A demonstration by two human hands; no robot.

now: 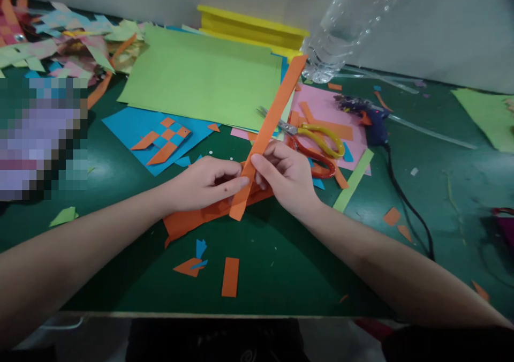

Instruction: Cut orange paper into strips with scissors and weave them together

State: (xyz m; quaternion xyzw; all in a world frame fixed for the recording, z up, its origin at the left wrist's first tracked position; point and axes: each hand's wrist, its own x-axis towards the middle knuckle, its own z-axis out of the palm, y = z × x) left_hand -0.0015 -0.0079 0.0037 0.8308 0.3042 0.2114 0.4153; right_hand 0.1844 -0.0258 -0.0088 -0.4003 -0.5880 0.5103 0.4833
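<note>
Between my two hands a long orange paper strip (pixel 277 113) stands tilted, its upper end leaning right. My left hand (pixel 214 182) pinches it near the lower end, thumb in front. Just above, my right hand (pixel 287 177) grips the same strip between thumb and curled fingers. Under both hands lies a larger piece of orange paper (pixel 188 221), partly covered by them. Scissors with yellow and red handles (pixel 323 137) rest behind my right hand. To the left, a woven orange and blue paper fish (pixel 166 137) sits on a blue sheet (pixel 124 121).
Green sheets (pixel 201 78) lie at the back before a yellow folded piece (pixel 252 30). A clear plastic bottle (pixel 349 24) stands at the back right. A glue gun (pixel 375 126) with a black cord lies right. Paper scraps (pixel 230 277) dot the table; woven pieces (pixel 80 40) pile up back left.
</note>
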